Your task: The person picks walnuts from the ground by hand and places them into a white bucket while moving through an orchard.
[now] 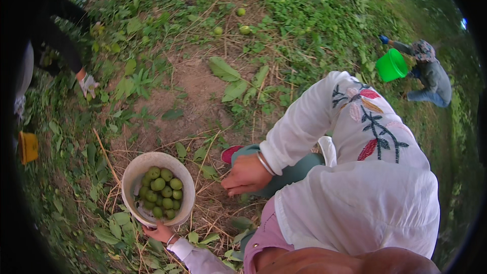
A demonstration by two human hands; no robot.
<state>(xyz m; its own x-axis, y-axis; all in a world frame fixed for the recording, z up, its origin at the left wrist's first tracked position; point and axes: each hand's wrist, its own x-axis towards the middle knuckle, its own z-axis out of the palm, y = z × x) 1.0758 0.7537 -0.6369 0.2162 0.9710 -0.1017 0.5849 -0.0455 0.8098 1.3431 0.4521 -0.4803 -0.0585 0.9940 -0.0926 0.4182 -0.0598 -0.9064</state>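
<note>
A white plastic bucket (131, 182) stands on the ground before me, tilted slightly. Several round green fruits (158, 185), which look like walnuts in their husks, lie inside it. My left hand (161, 233), with a bangle at the wrist, grips the bucket's near rim. Some of its fingers are hidden behind the wall. My right hand (247, 175), also wearing a bangle, hangs in front of my bent knee, apart from the bucket. Its fingers are curled, and the inside of that hand is hidden from view.
Several more green fruits (241, 11) lie in the weeds ahead. A leafy twig (236, 82) rests on bare soil. One person's gloved hand (88, 85) reaches down at the left, above an orange bucket (28, 147). Another person (432, 72) crouches at the right by a green bucket (391, 65).
</note>
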